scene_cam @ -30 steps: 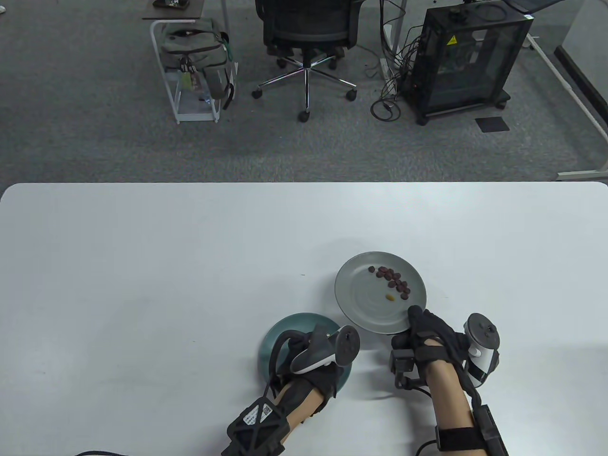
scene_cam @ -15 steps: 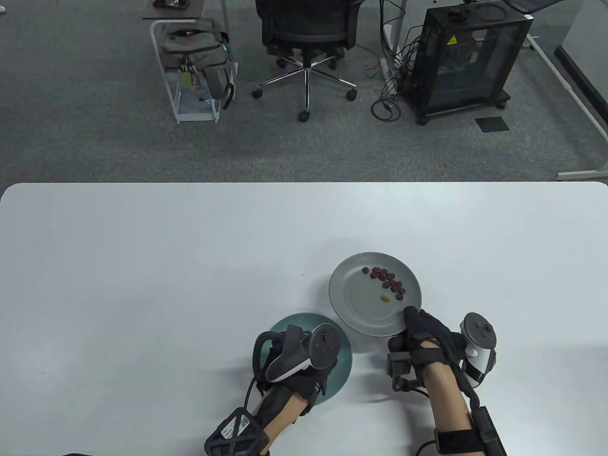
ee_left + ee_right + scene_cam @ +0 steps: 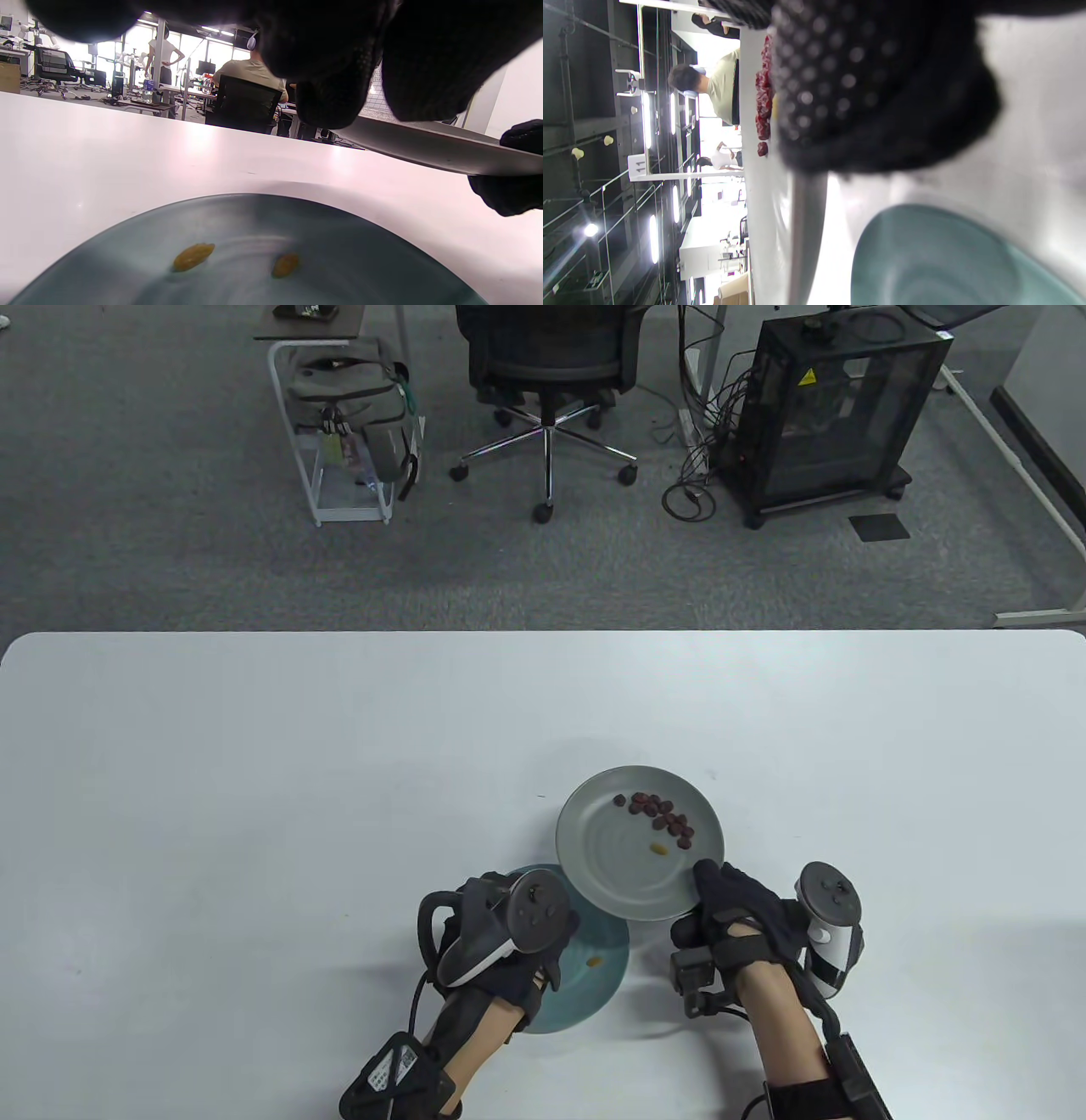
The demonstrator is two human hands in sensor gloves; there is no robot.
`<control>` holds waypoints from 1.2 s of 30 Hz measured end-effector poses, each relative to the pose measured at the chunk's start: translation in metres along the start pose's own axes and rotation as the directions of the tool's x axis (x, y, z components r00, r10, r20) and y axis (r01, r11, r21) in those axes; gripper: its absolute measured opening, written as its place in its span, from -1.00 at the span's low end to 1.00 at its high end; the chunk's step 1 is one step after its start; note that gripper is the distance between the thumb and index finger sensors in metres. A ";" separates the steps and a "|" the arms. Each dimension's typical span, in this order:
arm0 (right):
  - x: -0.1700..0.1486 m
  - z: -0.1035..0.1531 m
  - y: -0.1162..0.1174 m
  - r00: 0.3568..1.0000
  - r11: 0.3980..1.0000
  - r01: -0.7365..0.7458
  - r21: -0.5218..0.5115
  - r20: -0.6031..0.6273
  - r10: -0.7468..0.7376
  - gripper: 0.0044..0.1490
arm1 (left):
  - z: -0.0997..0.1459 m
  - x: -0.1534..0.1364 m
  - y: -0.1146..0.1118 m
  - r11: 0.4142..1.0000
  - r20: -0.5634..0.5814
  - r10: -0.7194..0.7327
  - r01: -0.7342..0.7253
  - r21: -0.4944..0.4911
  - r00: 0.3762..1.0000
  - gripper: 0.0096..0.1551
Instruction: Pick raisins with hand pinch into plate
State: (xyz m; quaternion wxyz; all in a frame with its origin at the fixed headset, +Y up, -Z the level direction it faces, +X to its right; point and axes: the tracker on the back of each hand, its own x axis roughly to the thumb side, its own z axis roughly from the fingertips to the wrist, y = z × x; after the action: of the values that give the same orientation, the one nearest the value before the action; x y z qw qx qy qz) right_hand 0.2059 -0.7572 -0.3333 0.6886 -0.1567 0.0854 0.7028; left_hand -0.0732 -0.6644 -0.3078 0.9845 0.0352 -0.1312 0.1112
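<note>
My right hand [image 3: 711,899] grips the near right rim of a grey plate [image 3: 607,857], thumb on top, and holds it lifted and tilted. Several dark red raisins [image 3: 663,814] and one yellow raisin [image 3: 657,848] lie on it. The plate's left edge overhangs a teal plate [image 3: 594,984] on the table. My left hand [image 3: 509,954] hovers over the teal plate's left side, fingers hidden under the tracker. In the left wrist view its fingertips [image 3: 326,101] hang empty above two yellow raisins [image 3: 194,256] on the teal plate [image 3: 360,271].
The white table [image 3: 254,780] stretches wide to the left and far side. The grey plate's underside [image 3: 428,146] shows above the table in the left wrist view. An office chair and a black cabinet stand on the floor beyond.
My right hand has carried the grey plate left and nearer, over the teal plate's rim. My left hand has drawn back to the left, uncovering a yellow raisin on the teal plate.
</note>
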 end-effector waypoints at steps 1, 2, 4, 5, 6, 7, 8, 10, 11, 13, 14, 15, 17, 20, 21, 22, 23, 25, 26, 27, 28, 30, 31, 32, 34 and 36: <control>0.000 0.001 0.003 1.000 1.000 -0.003 0.013 0.001 0.003 -0.32 | 0.000 0.000 0.000 1.000 -0.003 -0.001 0.001 0.005 1.000 -0.46; 0.000 0.002 0.005 1.000 1.000 -0.006 0.019 0.003 0.006 -0.32 | 0.000 0.000 0.000 1.000 -0.004 -0.001 0.001 0.005 1.000 -0.46; 0.002 0.004 0.011 0.999 0.999 -0.029 0.046 0.015 0.028 -0.32 | 0.001 0.001 -0.003 1.000 -0.001 -0.002 0.002 0.001 1.000 -0.46; 0.002 0.004 0.013 0.999 0.998 -0.038 0.052 0.020 0.037 -0.32 | 0.001 0.002 -0.002 1.000 -0.003 -0.006 0.006 -0.001 1.000 -0.46; 0.002 0.005 0.016 0.998 0.998 -0.055 0.043 0.022 0.054 -0.32 | 0.000 0.002 -0.002 1.000 -0.001 -0.018 0.018 0.009 1.000 -0.46; 0.002 0.005 0.017 0.998 0.997 -0.058 0.046 0.021 0.057 -0.32 | 0.000 0.002 -0.001 1.000 -0.002 -0.025 0.025 0.014 1.000 -0.47; 0.001 0.006 0.019 0.998 0.996 -0.066 0.056 0.018 0.065 -0.32 | 0.000 0.002 -0.001 1.000 -0.005 -0.025 0.025 0.018 1.000 -0.49; 0.001 0.006 0.023 0.997 0.994 -0.078 0.074 0.022 0.076 -0.33 | 0.001 0.002 -0.002 1.000 -0.002 -0.018 0.018 0.017 1.000 -0.50; 0.001 0.006 0.024 0.997 0.994 -0.082 0.076 0.021 0.081 -0.33 | 0.001 0.002 -0.001 1.000 0.000 -0.018 0.018 0.020 1.000 -0.49; 0.000 0.007 0.028 0.996 0.992 -0.089 0.088 0.021 0.088 -0.32 | 0.002 0.003 0.001 0.999 0.004 -0.026 0.026 0.030 1.000 -0.49; 0.000 0.008 0.030 0.995 0.991 -0.096 0.096 0.023 0.095 -0.32 | 0.002 0.003 0.002 0.999 0.002 -0.025 0.025 0.038 1.000 -0.49; 0.000 0.008 0.032 0.994 0.989 -0.105 0.102 0.028 0.102 -0.32 | 0.002 0.004 0.002 0.999 0.003 -0.023 0.023 0.036 1.000 -0.49; 0.000 0.010 0.036 0.993 0.987 -0.115 0.113 0.035 0.112 -0.33 | 0.003 0.004 0.002 0.999 0.004 -0.022 0.021 0.036 1.000 -0.49; -0.002 0.012 0.044 0.993 0.982 -0.121 0.143 0.029 0.119 -0.33 | 0.001 0.003 0.003 0.999 0.001 -0.029 0.029 0.036 1.000 -0.49; -0.002 0.012 0.046 0.992 0.980 -0.123 0.154 0.027 0.121 -0.33 | 0.001 0.003 0.002 0.999 0.000 -0.031 0.031 0.031 1.000 -0.48; -0.003 0.013 0.049 0.992 0.978 -0.125 0.167 0.026 0.123 -0.33 | 0.001 0.003 0.002 0.999 0.000 -0.031 0.031 0.024 1.000 -0.48; -0.003 0.013 0.051 0.992 0.976 -0.127 0.176 0.024 0.125 -0.33 | 0.001 0.003 0.002 0.999 0.002 -0.035 0.035 0.015 0.999 -0.47; -0.005 0.014 0.056 0.991 0.971 -0.131 0.200 0.019 0.129 -0.33 | 0.000 0.004 0.003 0.999 -0.003 -0.049 0.049 0.021 0.999 -0.47; -0.005 0.014 0.058 0.991 0.969 -0.134 0.206 0.018 0.134 -0.33 | -0.001 0.004 0.004 0.998 -0.004 -0.058 0.058 0.017 0.998 -0.47; -0.006 0.014 0.060 0.990 0.967 -0.141 0.211 0.018 0.140 -0.33 | -0.002 0.005 0.005 0.998 -0.012 -0.063 0.063 0.008 0.998 -0.47; -0.006 0.015 0.061 0.989 0.966 -0.146 0.212 0.020 0.145 -0.33 | -0.003 0.005 0.005 0.998 -0.011 -0.065 0.065 -0.004 0.998 -0.47; -0.006 0.015 0.063 0.988 0.964 -0.157 0.215 0.022 0.156 -0.33 | -0.006 0.008 0.005 0.998 -0.016 -0.064 0.063 -0.024 0.998 -0.46; -0.007 0.015 0.064 0.987 0.963 -0.159 0.219 0.021 0.158 -0.33 | -0.008 0.009 0.005 0.996 -0.012 -0.079 0.079 -0.042 0.997 -0.45; -0.007 0.016 0.065 0.987 0.962 -0.159 0.222 0.020 0.159 -0.33 | -0.010 0.010 0.004 0.995 -0.015 -0.089 0.088 -0.053 0.996 -0.44; -0.008 0.016 0.066 0.987 0.960 -0.160 0.231 0.019 0.160 -0.33 | -0.015 0.012 0.002 0.990 -0.022 -0.109 0.107 -0.096 0.994 -0.43; -0.008 0.016 0.067 0.987 0.959 -0.156 0.237 0.017 0.157 -0.33 | -0.020 0.013 0.000 0.988 -0.031 -0.111 0.108 -0.108 0.993 -0.42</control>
State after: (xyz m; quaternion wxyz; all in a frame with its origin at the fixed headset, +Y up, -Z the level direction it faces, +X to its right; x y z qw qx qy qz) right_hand 0.1372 -0.7613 -0.3217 0.6445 -0.0667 0.1818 0.7397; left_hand -0.0557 -0.6595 -0.3237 0.9918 -0.0120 -0.1167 0.0505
